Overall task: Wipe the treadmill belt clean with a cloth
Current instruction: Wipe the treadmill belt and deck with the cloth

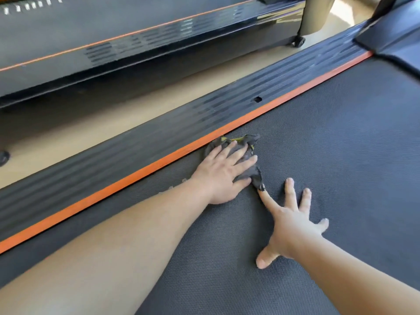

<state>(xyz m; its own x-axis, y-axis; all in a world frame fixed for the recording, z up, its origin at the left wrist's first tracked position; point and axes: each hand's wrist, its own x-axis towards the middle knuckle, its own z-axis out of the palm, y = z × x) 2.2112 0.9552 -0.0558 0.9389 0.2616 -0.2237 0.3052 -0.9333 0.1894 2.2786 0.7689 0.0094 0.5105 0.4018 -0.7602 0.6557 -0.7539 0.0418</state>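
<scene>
**One cloth, two hands, all down on the belt**

Head view: I count one crumpled dark cloth, two hands and one belt. The cloth sits at the belt's left edge, touching the orange strip. Beyond that I see the ribbed side rail, beige floor and a second treadmill. The left hand covers most of the cloth, fingers straight and spread, pressing down. The right hand is splayed on bare belt, index fingertip touching the cloth's near corner.

Left hand flat, fingers spread; right hand splayed, palm down
</scene>
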